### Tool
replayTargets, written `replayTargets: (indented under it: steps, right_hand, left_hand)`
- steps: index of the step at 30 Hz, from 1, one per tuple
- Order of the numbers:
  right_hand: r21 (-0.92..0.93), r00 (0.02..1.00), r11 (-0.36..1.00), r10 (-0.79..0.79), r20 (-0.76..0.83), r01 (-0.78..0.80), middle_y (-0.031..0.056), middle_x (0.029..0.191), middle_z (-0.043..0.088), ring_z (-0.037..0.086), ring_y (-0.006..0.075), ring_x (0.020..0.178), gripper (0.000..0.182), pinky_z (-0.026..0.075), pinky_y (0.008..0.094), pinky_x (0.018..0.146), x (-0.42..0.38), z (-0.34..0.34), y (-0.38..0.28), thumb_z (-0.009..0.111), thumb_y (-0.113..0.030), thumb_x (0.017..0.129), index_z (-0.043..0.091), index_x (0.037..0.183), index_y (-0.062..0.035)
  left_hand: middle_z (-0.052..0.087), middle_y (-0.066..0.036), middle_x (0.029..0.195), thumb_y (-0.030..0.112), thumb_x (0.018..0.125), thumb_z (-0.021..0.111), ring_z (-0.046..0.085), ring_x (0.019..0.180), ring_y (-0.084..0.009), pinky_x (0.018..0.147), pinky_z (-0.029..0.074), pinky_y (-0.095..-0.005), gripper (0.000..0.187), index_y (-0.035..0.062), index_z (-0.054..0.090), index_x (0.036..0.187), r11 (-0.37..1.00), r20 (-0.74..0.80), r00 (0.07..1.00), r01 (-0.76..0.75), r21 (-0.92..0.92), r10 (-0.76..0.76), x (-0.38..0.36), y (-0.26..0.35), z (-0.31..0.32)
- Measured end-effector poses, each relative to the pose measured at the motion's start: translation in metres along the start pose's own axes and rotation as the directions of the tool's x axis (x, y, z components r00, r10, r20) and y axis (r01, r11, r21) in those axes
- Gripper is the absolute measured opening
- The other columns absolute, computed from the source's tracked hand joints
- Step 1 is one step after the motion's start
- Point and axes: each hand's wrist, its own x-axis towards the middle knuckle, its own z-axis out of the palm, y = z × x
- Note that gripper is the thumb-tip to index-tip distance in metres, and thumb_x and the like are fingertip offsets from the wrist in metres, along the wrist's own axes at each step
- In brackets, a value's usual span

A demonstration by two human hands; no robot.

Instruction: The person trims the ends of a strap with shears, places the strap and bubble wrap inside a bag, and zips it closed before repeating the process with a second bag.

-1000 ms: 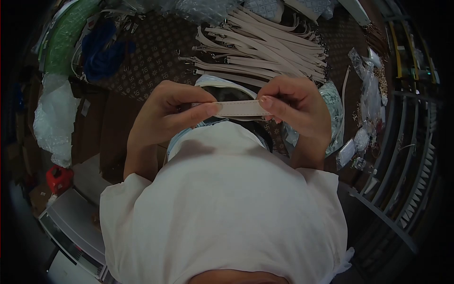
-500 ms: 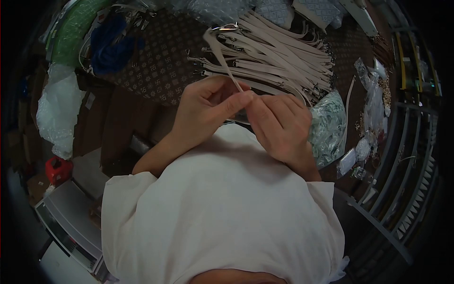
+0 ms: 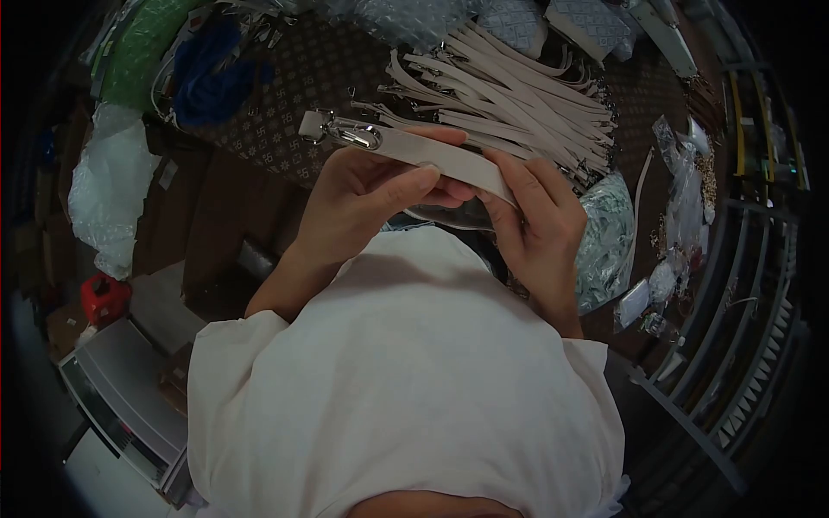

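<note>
A cream strap stretches between my two hands, its flat face turned up toward me. At its left end hangs a silver metal clasp, which sticks out past my fingers. My left hand pinches the strap near its middle, thumb on top and fingers beneath. Farther right, my right hand grips the strap between thumb and fingers, hiding that end. Just beyond my hands lies a pile of similar cream straps with metal hardware at their ends.
Right of my right hand sits a clear plastic bag with pale green contents. A blue cloth-like bundle and green roll lie at the back left. Plastic packets rest near the right edge, beside a metal rack.
The strap has turned from edge-on and upright to lying flat across my hands, with its clasp swung down to the left. My hands have moved slightly apart.
</note>
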Motion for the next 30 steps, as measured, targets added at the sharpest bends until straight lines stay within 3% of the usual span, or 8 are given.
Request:
replayTargets:
  steps: [5,15,20,21,23,25,28,30]
  right_hand:
    - [0.028,0.999,0.999,0.033,-0.012,-0.033,0.0089,0.069,0.053,0.051,0.0234,0.059,0.037,0.041,0.0317,0.052,-0.005,0.0,-0.001,0.067,-0.001,0.06,0.061,0.096,0.0003]
    - [-0.011,0.998,1.0,0.012,-0.055,-0.013,0.0082,0.068,0.05,0.049,0.0231,0.058,0.04,0.04,0.0322,0.051,-0.006,0.001,-0.005,0.067,0.003,0.056,0.061,0.095,0.0001]
    - [-0.005,0.998,0.999,0.039,-0.051,-0.039,0.0074,0.068,0.05,0.049,0.0221,0.058,0.04,0.039,0.0315,0.051,-0.008,0.005,-0.006,0.069,0.001,0.056,0.061,0.095,-0.0005]
    - [0.0,0.998,0.999,0.049,-0.048,-0.049,0.0071,0.068,0.05,0.049,0.0215,0.059,0.04,0.039,0.0311,0.051,-0.008,0.005,-0.006,0.07,0.0,0.056,0.061,0.095,-0.0008]
    - [0.006,0.998,0.999,0.032,-0.061,-0.031,0.0068,0.067,0.05,0.048,0.0205,0.057,0.039,0.039,0.0304,0.049,-0.008,0.007,-0.004,0.071,-0.002,0.057,0.061,0.095,-0.0011]
    - [0.011,0.997,1.0,0.016,-0.075,-0.015,0.0064,0.066,0.049,0.048,0.0194,0.055,0.038,0.038,0.0297,0.047,-0.007,0.008,-0.004,0.072,-0.003,0.058,0.061,0.094,-0.0014]
    - [0.065,0.999,0.997,0.049,-0.023,-0.047,0.0071,0.068,0.052,0.048,0.0165,0.052,0.034,0.038,0.0274,0.044,-0.006,0.009,-0.008,0.073,-0.006,0.062,0.061,0.093,-0.001]
    - [0.452,0.966,0.853,0.232,0.116,-0.259,0.0077,0.066,0.054,0.049,0.0117,0.05,0.025,0.038,0.0245,0.042,-0.007,0.012,-0.012,0.07,-0.008,0.07,0.06,0.091,0.0006]
  left_hand:
    - [0.059,-0.017,0.1,0.0,0.085,0.049,0.06,0.09,-0.0192,0.082,0.05,-0.0291,0.034,-0.0065,0.046,0.117,0.995,0.11,0.992,-0.048,-0.085,0.057,-0.001,-0.005,-0.004]
    - [0.057,-0.012,0.107,-0.001,0.085,0.048,0.057,0.092,-0.0152,0.082,0.049,-0.0276,0.031,-0.0041,0.048,0.116,0.991,0.113,0.991,-0.058,-0.123,0.072,-0.001,-0.01,-0.003]
    - [0.053,-0.011,0.112,0.006,0.089,0.045,0.053,0.091,-0.0117,0.081,0.045,-0.025,0.028,-0.0026,0.05,0.115,0.993,0.121,0.988,-0.092,-0.069,0.1,0.0,-0.012,-0.005]
    - [0.053,-0.011,0.112,0.006,0.089,0.045,0.053,0.091,-0.0117,0.081,0.045,-0.025,0.028,-0.0026,0.05,0.115,0.993,0.12,0.988,-0.092,-0.069,0.1,0.0,-0.012,-0.005]
    - [0.046,-0.021,0.121,0.01,0.09,0.039,0.052,0.1,-0.0225,0.081,0.045,-0.034,0.029,-0.0058,0.048,0.113,0.998,0.104,0.993,-0.058,-0.011,0.059,0.0,-0.009,-0.004]
    - [0.051,-0.017,0.113,0.013,0.091,0.039,0.053,0.097,-0.0187,0.081,0.045,-0.0306,0.03,-0.0053,0.049,0.112,0.995,0.075,0.994,-0.077,-0.07,0.082,0.001,-0.012,-0.003]
    - [0.056,-0.014,0.105,0.018,0.093,0.039,0.055,0.094,-0.0179,0.081,0.045,-0.0288,0.031,-0.0053,0.05,0.111,0.977,-0.004,0.988,-0.152,-0.149,0.154,0.005,-0.016,-0.004]
    - [0.056,-0.015,0.104,0.019,0.093,0.038,0.055,0.096,-0.0208,0.082,0.045,-0.0304,0.033,-0.0057,0.049,0.111,0.965,-0.048,0.979,-0.204,-0.168,0.198,0.011,-0.014,-0.012]
